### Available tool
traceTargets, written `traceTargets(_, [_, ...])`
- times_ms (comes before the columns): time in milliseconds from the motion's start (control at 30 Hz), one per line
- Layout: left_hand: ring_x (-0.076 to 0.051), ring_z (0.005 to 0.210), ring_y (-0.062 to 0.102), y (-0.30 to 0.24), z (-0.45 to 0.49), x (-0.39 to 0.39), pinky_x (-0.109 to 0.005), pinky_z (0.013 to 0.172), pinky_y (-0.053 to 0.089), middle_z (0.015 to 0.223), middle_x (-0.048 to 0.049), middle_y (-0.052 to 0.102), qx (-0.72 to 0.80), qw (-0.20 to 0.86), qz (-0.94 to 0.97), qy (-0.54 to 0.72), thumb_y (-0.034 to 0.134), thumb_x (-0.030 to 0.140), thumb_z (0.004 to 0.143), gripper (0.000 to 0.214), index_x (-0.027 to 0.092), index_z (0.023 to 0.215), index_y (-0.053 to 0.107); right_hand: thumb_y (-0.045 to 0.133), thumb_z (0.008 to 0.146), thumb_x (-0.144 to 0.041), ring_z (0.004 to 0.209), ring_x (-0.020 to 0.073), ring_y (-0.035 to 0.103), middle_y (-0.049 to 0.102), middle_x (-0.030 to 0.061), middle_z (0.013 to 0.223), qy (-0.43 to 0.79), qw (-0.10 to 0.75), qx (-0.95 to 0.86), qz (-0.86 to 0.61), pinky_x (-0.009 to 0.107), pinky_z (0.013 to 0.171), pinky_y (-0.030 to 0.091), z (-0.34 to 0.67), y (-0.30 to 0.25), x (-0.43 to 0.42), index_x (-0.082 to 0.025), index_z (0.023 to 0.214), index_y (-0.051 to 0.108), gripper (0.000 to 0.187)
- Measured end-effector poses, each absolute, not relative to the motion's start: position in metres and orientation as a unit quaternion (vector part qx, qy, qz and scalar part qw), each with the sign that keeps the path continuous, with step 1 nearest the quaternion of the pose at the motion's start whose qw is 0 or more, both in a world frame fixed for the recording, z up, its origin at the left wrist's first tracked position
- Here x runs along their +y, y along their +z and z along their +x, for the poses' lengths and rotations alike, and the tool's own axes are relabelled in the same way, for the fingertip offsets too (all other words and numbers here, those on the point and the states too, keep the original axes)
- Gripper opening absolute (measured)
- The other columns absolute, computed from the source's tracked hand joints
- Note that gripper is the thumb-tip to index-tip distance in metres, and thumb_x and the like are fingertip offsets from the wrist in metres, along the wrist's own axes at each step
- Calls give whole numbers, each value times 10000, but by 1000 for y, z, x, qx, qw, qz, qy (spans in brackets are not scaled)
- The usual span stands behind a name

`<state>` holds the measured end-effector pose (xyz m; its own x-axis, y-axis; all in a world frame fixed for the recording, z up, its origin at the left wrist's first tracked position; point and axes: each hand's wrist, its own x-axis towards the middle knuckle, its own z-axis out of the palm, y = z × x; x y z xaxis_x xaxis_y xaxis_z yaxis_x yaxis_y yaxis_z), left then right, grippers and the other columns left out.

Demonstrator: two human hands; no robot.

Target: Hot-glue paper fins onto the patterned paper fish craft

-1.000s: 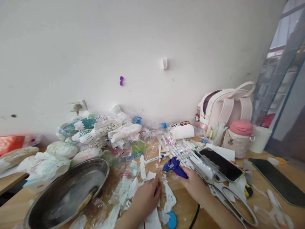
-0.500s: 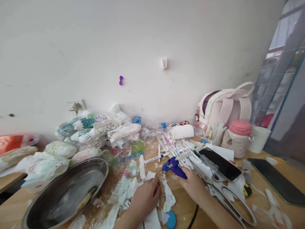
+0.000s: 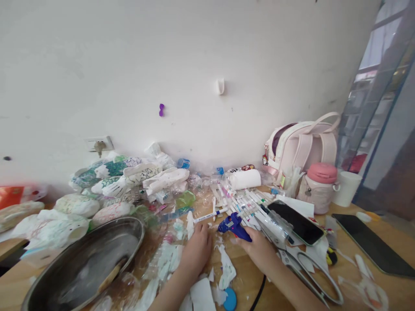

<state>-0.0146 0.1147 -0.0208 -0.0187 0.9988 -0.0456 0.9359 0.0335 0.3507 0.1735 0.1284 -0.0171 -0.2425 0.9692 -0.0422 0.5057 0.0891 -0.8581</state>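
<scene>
My right hand [image 3: 257, 246] is wrapped round the handle of a blue hot glue gun [image 3: 234, 225], whose nozzle points left. Close to that nozzle, my left hand [image 3: 198, 247] rests low over the table with its fingers curled together; anything in them is hidden. Just beyond it lies a white marker with a blue cap [image 3: 210, 214]. A cut white scrap [image 3: 227, 267] with green marks lies between my forearms, by a blue round cap [image 3: 230, 299]. A white paper piece [image 3: 202, 294] is beside my left forearm.
On the left stands an oval metal basin [image 3: 87, 263] before a pile of drawn-on stuffed paper shapes [image 3: 113, 172]. To the right are large scissors [image 3: 311, 276], a phone [image 3: 296, 222], several markers [image 3: 246, 203], a pink-lidded bottle [image 3: 319, 190] and a backpack [image 3: 301, 142].
My left hand has moved forward, towards the marker and the glue gun's nozzle, uncovering white paper behind it. The right hand keeps its grip on the glue gun. The view has shifted slightly.
</scene>
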Motion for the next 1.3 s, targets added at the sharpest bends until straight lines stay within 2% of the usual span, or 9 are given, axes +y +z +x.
traceTargets(133, [-211, 1041, 591, -22, -13, 127, -292, 886, 418, 1175, -155, 557, 718, 128, 676, 101, 335, 180, 905, 264, 109, 1051, 544, 524, 719, -358, 759, 239, 579, 645, 85, 798, 395, 290, -681, -544, 321, 696, 413, 174, -20, 130, -149, 839, 600, 253])
traceTargets(367, [-186, 882, 632, -19, -14, 130, -269, 731, 444, 1060, -83, 599, 721, 103, 676, 108, 355, 238, 914, 232, 177, 936, 578, 521, 713, -352, 761, 233, 574, 637, 76, 800, 402, 293, -677, -543, 309, 689, 398, 175, -22, 129, -167, 823, 582, 223])
traceTargets(467, [-164, 900, 621, -18, -15, 130, -252, 744, 435, 1050, -72, 586, 723, 87, 674, 126, 324, 230, 919, 241, 177, 951, 557, 514, 712, -354, 770, 236, 573, 634, 81, 811, 404, 294, -676, -542, 312, 697, 397, 175, -22, 129, -168, 815, 573, 221])
traceTargets(667, [-181, 935, 625, -22, -16, 130, -261, 745, 446, 1124, -82, 566, 722, 88, 677, 116, 442, 236, 861, 199, 190, 1004, 573, 503, 706, -351, 765, 239, 572, 631, 79, 792, 404, 290, -675, -546, 312, 688, 396, 175, -19, 128, -173, 794, 561, 207])
traceTargets(967, [-204, 875, 640, -18, -17, 125, -289, 733, 449, 1077, -104, 589, 709, 94, 693, 87, 366, 204, 904, 233, 164, 903, 595, 510, 713, -374, 785, 242, 583, 650, 83, 831, 408, 289, -674, -543, 315, 706, 404, 176, -20, 129, -164, 848, 587, 262])
traceTargets(1100, [-181, 930, 620, -17, -24, 124, -263, 797, 432, 1021, -94, 623, 712, 99, 687, 108, 304, 161, 922, 251, 171, 934, 553, 514, 712, -394, 815, 253, 591, 658, 96, 865, 412, 289, -674, -541, 325, 731, 411, 176, -20, 129, -155, 877, 598, 302])
traceTargets(1167, [-162, 957, 612, -14, -29, 122, -241, 813, 421, 1023, -95, 634, 719, 99, 677, 117, 324, 79, 884, 250, 169, 1021, 513, 516, 711, -400, 820, 260, 595, 661, 99, 867, 415, 286, -671, -544, 331, 731, 414, 176, -20, 129, -154, 882, 601, 312])
traceTargets(1233, [-152, 968, 611, -8, -31, 118, -229, 808, 415, 1074, -110, 620, 728, 98, 669, 118, 367, -19, 794, 369, 156, 1103, 468, 515, 711, -391, 827, 265, 599, 665, 101, 873, 417, 284, -668, -547, 336, 736, 417, 176, -20, 129, -152, 896, 604, 316])
traceTargets(1300, [-155, 948, 618, -1, -32, 114, -233, 782, 417, 1115, -119, 595, 732, 95, 666, 108, 378, -77, 707, 467, 154, 1101, 475, 516, 711, -383, 837, 266, 601, 669, 101, 883, 417, 283, -668, -548, 339, 746, 420, 176, -20, 129, -149, 908, 606, 318])
